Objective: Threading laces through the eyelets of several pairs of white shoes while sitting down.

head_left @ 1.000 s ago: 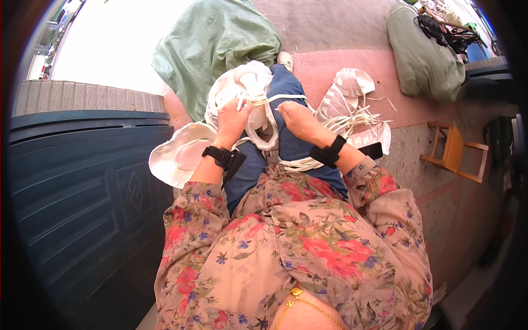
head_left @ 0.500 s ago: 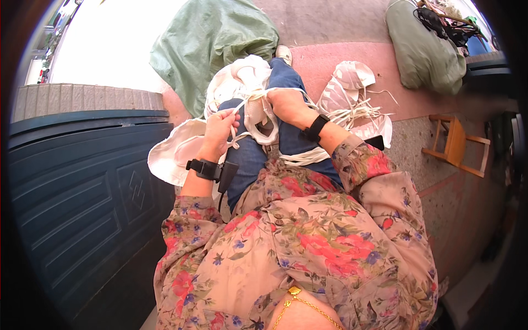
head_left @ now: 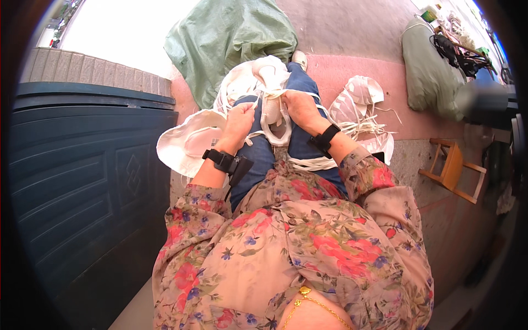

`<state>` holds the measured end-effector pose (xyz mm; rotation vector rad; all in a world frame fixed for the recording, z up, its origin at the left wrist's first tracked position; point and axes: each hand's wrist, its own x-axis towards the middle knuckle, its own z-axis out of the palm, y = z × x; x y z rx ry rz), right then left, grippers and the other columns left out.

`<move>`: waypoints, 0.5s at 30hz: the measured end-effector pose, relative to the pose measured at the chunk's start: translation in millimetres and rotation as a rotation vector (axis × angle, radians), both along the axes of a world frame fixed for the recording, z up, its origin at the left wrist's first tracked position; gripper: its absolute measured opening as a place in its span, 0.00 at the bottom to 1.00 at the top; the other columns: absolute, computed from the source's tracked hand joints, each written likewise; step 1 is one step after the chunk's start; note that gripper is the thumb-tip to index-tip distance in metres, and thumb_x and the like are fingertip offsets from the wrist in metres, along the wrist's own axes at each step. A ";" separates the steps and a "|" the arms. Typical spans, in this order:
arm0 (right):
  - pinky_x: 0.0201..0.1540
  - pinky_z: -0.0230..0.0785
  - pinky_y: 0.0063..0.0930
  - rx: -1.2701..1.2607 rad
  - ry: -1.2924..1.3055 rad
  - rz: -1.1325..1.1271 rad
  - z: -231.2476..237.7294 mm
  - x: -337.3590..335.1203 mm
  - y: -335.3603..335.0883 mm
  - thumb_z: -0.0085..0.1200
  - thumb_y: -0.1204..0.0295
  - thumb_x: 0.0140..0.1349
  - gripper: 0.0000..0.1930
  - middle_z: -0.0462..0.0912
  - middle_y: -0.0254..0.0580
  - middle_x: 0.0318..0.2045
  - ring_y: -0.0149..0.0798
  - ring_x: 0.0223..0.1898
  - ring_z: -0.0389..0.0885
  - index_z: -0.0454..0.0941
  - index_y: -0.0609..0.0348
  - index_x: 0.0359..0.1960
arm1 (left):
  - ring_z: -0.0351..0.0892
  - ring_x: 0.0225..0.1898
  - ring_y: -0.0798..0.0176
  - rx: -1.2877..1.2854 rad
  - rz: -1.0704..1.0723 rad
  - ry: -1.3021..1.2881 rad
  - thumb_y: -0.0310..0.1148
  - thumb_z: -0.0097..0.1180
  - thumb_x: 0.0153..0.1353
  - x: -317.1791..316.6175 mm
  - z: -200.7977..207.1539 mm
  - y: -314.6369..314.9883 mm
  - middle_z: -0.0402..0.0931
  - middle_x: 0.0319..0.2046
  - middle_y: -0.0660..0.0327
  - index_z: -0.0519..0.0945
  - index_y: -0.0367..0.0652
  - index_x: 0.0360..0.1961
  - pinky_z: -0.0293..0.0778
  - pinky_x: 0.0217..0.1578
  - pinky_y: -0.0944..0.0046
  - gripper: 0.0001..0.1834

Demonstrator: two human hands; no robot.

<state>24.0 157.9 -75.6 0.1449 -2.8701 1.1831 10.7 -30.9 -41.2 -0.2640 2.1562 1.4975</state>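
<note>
A: What is seen laid over the jeans (head_left: pixel 256 162)?

B: The white shoe upper (head_left: pixel 270 113); judged light and floppy, best held by its thicker rim.

A: Hand state?

B: Left hand (head_left: pixel 240 120) and right hand (head_left: pixel 300 107) are both closed, fingertips pinched on white lace (head_left: pixel 256 103); judged limp, best gripped close to the upper.

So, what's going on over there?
Someone in a floral shirt is working with both bare hands on a pale mesh piece between their knees; it looks like part of a shoe. The left hand's grip pinches a white cord, and the right hand's grip appears closed on cord too. More pale pieces and a tangle of cords lie to the right.
</note>
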 end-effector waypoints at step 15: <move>0.36 0.66 0.41 0.122 -0.051 -0.072 1.5 5.6 3.8 0.49 0.70 0.54 0.07 0.78 0.51 0.27 0.51 0.32 0.76 0.77 0.60 0.31 | 0.77 0.33 0.48 -0.591 -0.257 0.507 0.40 0.44 0.58 4.5 -2.2 12.0 0.78 0.27 0.52 0.78 0.46 0.32 0.72 0.34 0.53 0.13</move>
